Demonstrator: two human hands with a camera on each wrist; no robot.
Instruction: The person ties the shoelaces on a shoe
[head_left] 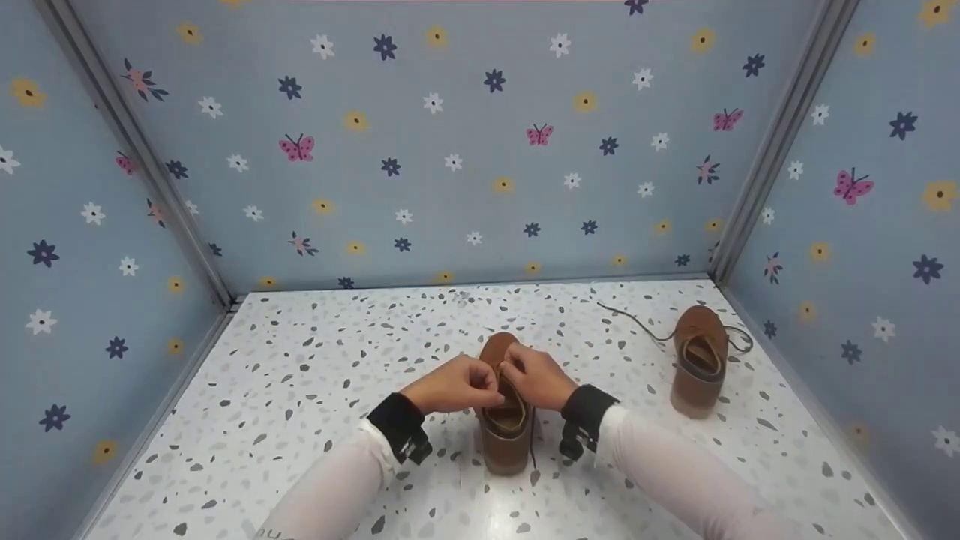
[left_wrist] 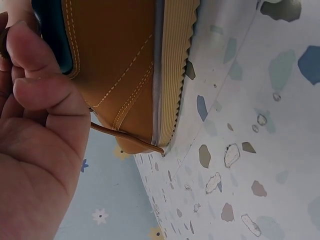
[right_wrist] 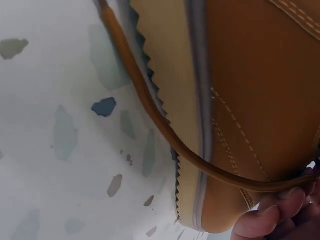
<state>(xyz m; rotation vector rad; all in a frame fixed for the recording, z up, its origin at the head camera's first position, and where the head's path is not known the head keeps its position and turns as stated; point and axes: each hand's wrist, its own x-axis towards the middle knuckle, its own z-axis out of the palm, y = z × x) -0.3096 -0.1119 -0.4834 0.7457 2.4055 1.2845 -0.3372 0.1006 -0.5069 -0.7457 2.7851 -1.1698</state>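
A brown leather lace-up shoe (head_left: 505,452) stands upright on the speckled surface, toe pointing away from me. Over its lacing, my left hand (head_left: 452,384) has thumb and fingers curled together, pinching a piece of the shoelace that is mostly hidden. From behind that hand a lace end (left_wrist: 131,135) runs down past the toe. My right hand (head_left: 541,377) pinches the lace on the other side of the opening. A long brown lace (right_wrist: 150,106) hangs from its fingers along the ribbed tan sole (right_wrist: 172,65). The knot area is covered by both hands.
The other brown shoe (head_left: 697,394) stands at the right, toe away, its loose lace (head_left: 636,321) spread out on both sides. Flower-patterned panels (head_left: 480,135) rise at the back and both sides of the white speckled surface (head_left: 322,360).
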